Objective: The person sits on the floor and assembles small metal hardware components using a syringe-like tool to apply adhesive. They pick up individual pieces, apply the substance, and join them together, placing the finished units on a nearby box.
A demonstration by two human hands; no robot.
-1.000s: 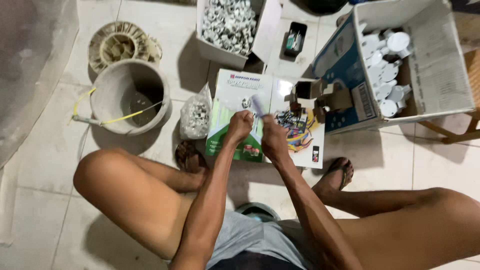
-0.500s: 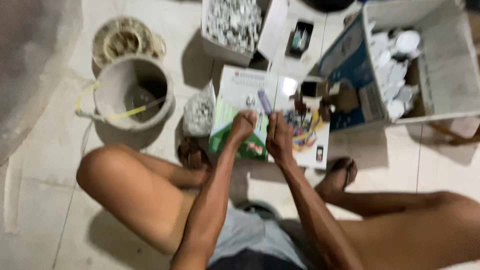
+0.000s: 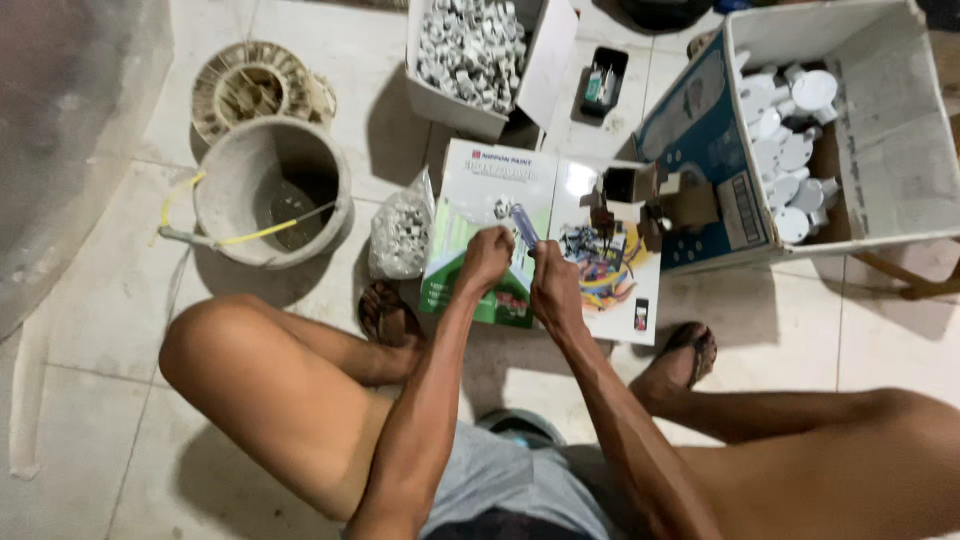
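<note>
Seated over the glossy board (image 3: 470, 215) on the floor, the left hand (image 3: 487, 258) pinches a small white part (image 3: 501, 209) steady above it while the right hand (image 3: 555, 285) grips a blue-handled screwdriver (image 3: 525, 225) angled onto it.

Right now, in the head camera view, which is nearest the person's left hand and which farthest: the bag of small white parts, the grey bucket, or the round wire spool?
1. Bag of small white parts: just left of the left hand.
2. Grey bucket: farther left.
3. Round wire spool: farthest, beyond the bucket, upper left.
</note>
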